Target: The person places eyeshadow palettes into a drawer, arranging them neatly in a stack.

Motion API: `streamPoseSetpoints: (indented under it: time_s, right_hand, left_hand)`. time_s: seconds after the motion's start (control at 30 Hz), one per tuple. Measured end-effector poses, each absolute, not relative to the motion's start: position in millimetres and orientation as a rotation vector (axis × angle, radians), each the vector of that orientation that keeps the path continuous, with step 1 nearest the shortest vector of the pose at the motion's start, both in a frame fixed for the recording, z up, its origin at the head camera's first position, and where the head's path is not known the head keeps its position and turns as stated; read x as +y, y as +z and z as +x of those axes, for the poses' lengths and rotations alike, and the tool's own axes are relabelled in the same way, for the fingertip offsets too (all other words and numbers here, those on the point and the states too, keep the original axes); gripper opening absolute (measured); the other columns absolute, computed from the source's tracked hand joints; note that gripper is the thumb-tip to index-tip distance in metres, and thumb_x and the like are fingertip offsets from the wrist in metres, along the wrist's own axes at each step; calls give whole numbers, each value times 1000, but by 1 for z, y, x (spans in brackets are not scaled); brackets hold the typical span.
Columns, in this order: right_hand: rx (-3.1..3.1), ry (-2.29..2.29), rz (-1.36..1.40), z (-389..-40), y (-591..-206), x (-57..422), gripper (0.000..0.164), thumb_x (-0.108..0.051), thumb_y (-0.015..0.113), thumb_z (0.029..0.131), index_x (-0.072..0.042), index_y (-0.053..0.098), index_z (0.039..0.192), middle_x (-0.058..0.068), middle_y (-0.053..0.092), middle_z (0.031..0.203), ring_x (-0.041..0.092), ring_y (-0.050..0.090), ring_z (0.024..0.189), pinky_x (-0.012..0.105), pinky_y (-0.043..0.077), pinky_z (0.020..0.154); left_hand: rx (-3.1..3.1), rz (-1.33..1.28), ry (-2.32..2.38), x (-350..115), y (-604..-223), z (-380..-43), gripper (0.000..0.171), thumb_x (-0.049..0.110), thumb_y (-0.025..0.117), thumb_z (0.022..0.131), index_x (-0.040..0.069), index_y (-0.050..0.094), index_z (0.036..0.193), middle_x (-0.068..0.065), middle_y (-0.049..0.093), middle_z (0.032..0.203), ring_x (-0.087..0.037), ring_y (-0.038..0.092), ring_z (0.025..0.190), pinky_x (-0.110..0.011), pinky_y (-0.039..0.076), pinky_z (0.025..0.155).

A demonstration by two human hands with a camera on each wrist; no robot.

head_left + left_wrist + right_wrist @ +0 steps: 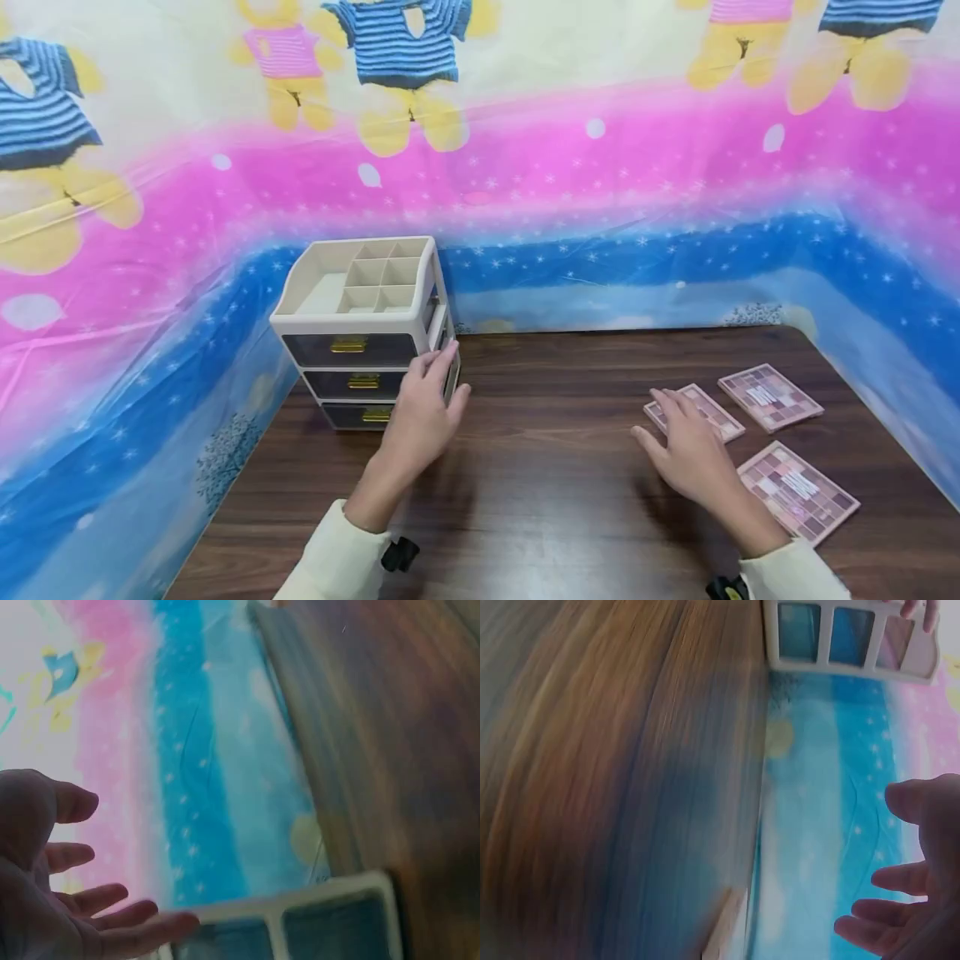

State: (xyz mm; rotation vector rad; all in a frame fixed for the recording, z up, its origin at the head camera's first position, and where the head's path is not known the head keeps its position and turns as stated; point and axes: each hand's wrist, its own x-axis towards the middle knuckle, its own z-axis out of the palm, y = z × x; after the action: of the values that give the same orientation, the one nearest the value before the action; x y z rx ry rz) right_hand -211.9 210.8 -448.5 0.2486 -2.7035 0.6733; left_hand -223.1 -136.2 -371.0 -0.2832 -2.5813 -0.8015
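A cream desktop organizer [352,323] with three dark drawers and gold handles stands on the left of the table. My left hand [423,417] is by its front right corner, fingers extended and overlapping its side in the head view. In the left wrist view that hand [52,892] holds nothing, with the organizer's side frame [337,889] below. Over on the right, my right hand [690,450] hovers with spread fingers above an eyeshadow palette [723,421], partly hiding it. The right wrist view shows an empty palm and relaxed fingers [881,909].
Two more eyeshadow palettes lie on the right: one farther back [771,397], one nearer [798,492]. The dark wooden table [540,500] meets a printed curtain [555,192] along its back and sides. Small open compartments [381,273] divide the organizer's top.
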Motion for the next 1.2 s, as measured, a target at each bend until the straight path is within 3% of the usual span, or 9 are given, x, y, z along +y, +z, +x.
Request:
streamPoseSetpoints:
  time_s: [0.17, 0.4, 0.53, 0.73, 1.0, 1.1, 1.2]
  right_hand:
    - [-2643, 828, 271, -221, -452, 184, 55, -26, 67, 97, 3, 53, 142, 29, 53, 141, 48, 53, 128, 66, 45, 105]
    - [-2427, 1056, 328, -237, -458, 145, 39, -14, 73, 92, -1, 65, 128, 20, 69, 114, 34, 69, 100, 52, 55, 87]
    - [-2377, 1158, 356, -243, -454, 119, 35, -13, 73, 92, -2, 68, 124, 15, 70, 109, 27, 70, 95, 46, 58, 84]
    - [-2304, 1338, 398, -261, -436, 75, 28, -15, 71, 94, -6, 70, 121, 11, 72, 109, 24, 69, 98, 43, 59, 86]
    - [-2285, 1545, 407, -273, -424, 15, 28, -16, 67, 96, -6, 70, 122, 10, 72, 113, 24, 69, 102, 42, 59, 94]
    - [-2283, 1579, 455, -276, -415, -2, 32, -16, 66, 97, -6, 68, 127, 12, 72, 117, 24, 70, 105, 42, 60, 94]
    - [-2287, 1623, 491, -281, -407, -14, 38, -18, 64, 99, -7, 63, 135, 14, 69, 128, 27, 69, 113, 43, 59, 98]
  left_hand:
    - [-2500, -187, -867, -164, -354, -223, 53, 21, 69, 96, 16, 56, 147, -19, 59, 128, -34, 62, 110, -51, 56, 96]
    - [-2314, -11, -931, -213, -319, -227, 44, 20, 66, 98, 14, 62, 141, -22, 61, 128, -34, 65, 109, -52, 55, 92]
    - [-2213, 94, -937, -239, -302, -229, 41, 20, 66, 97, 15, 65, 138, -21, 62, 124, -33, 63, 111, -49, 51, 95]
    - [-2090, 225, -986, -280, -296, -236, 44, 26, 63, 99, 16, 61, 142, -20, 59, 134, -35, 67, 115, -50, 53, 104]
    - [-2181, 431, -1252, -310, -321, -249, 52, 44, 49, 105, 30, 44, 155, -10, 47, 157, -32, 51, 141, -55, 44, 116]
    - [-2189, 451, -1296, -312, -323, -255, 50, 45, 47, 106, 31, 46, 154, -9, 52, 154, -29, 53, 139, -51, 45, 116]
    - [-2195, 475, -1310, -314, -319, -260, 47, 45, 46, 106, 31, 51, 151, -7, 58, 147, -23, 57, 132, -39, 51, 107]
